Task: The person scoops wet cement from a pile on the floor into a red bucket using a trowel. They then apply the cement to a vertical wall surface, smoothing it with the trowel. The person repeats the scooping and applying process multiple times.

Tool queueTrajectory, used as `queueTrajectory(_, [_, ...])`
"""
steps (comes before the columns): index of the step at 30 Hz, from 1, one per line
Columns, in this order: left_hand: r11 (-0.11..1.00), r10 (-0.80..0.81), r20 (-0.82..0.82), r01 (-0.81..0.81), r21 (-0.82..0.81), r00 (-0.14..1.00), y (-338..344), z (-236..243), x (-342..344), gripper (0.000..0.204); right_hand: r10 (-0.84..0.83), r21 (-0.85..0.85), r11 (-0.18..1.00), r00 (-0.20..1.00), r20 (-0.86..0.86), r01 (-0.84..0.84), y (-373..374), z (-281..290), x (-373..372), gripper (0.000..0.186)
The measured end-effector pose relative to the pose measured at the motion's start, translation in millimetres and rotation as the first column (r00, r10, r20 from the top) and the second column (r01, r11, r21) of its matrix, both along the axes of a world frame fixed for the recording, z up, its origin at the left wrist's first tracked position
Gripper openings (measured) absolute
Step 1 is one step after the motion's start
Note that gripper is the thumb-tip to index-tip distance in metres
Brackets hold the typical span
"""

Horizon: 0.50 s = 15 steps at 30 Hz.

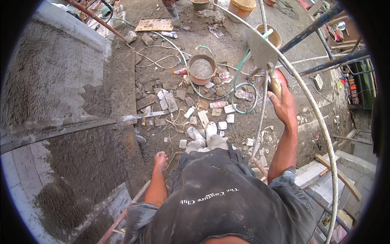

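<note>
Plastering looks part done: mortar (77, 179) covers much of the wall (53, 65), bare blocks (28, 166) remain toward its lower-left edge, the right hand (283, 103) grips the trowel (260, 49) well off its right edge, and the left hand (161, 159) is fisted.

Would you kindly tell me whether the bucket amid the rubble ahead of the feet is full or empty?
Partly filled: grey mix lies inside the bucket, with inner wall showing above it; its depth cannot be told.

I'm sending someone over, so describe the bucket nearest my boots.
From your pale boots, look ahead across the rubble. A brownish bucket stands there, a green hose curving round its near side. Its grey mix and raised green handle set it apart from the yellowish bucket farther off.
</note>
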<state>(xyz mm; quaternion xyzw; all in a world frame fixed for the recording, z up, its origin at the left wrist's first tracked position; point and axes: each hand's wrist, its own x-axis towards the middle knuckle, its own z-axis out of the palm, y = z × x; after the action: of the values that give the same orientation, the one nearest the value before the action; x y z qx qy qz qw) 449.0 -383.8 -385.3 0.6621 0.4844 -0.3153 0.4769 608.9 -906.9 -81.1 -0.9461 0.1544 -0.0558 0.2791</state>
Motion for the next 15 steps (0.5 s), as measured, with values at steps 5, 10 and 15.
queueTrajectory(5, [0.998,-0.008,0.001,0.008,-0.06,1.0,4,3,5,0.033,-0.025,0.046,0.998,0.99,-0.138,0.032,18,-4,-6,0.038])
queueTrajectory(10, [0.998,0.001,0.029,0.001,-0.058,1.0,8,4,14,0.034,0.013,0.103,0.994,0.95,-0.311,0.02,41,-42,-8,0.044])
queueTrajectory(15, [1.0,0.006,0.033,-0.006,0.014,0.999,15,-12,8,0.024,0.119,0.171,0.984,0.915,-0.387,-0.056,59,-116,12,0.049])
